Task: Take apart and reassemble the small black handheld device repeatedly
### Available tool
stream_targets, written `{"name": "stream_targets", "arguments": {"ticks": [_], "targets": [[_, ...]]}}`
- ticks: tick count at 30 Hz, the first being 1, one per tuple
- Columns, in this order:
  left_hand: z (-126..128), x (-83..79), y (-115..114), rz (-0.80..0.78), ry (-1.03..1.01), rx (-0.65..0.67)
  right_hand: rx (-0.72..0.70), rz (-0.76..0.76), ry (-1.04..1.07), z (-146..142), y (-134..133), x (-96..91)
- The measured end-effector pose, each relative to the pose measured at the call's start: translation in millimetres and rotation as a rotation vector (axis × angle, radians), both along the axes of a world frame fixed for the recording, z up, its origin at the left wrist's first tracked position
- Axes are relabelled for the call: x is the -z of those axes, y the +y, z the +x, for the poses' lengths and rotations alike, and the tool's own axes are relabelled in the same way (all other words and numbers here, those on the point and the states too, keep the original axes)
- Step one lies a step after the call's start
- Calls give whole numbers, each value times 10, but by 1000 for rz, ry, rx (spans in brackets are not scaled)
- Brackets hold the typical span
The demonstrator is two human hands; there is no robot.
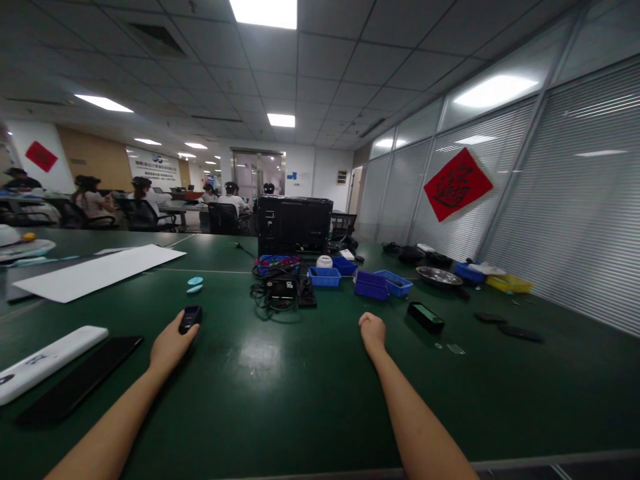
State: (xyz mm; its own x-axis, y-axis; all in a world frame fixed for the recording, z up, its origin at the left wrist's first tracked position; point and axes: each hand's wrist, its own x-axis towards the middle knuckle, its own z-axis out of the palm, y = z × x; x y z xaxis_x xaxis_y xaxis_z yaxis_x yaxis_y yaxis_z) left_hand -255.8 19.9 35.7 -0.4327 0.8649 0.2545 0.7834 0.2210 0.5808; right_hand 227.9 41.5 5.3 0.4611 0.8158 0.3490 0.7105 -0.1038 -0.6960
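Note:
My left hand (169, 347) is closed around a small black device with a dark screen (191, 319), held low over the green table at left. Just beyond it lie two light-blue oval pieces (195, 285). My right hand (373, 331) is curled into a fist at the table's middle right, and nothing shows in it. To the right of that fist is a black rectangular box with a greenish top (425, 317), not touching it. A small ring (439, 346) and a clear flat piece (456, 349) lie nearer to me.
A black monitor-like case (294, 225) stands at the back, behind tangled cables and a black adapter (281, 288). Blue bins (325, 277), a metal bowl (439, 277) and a yellow tray (509, 285) sit to the right. At left lie a white panel (100, 270), a white bar (53, 360) and a black slab (83, 380). People sit beyond.

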Motion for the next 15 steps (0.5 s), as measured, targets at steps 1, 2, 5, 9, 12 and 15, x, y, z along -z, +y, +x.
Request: {"name": "stream_targets", "arguments": {"ticks": [1, 2, 5, 9, 12, 15], "targets": [[15, -3, -11, -35, 12, 8, 0, 3, 6, 2, 5, 7], [36, -6, -23, -69, 25, 23, 2, 2, 15, 6, 13, 14], [147, -7, -62, -77, 63, 65, 1, 4, 38, 17, 39, 38], [383, 32, -107, -48, 104, 152, -22, 26, 44, 19, 57, 53], [587, 85, -128, -19, 132, 228, -27, 38, 50, 12, 59, 55], [795, 142, -140, 2, 146, 291, -34, 40, 61, -3, 57, 57]]}}
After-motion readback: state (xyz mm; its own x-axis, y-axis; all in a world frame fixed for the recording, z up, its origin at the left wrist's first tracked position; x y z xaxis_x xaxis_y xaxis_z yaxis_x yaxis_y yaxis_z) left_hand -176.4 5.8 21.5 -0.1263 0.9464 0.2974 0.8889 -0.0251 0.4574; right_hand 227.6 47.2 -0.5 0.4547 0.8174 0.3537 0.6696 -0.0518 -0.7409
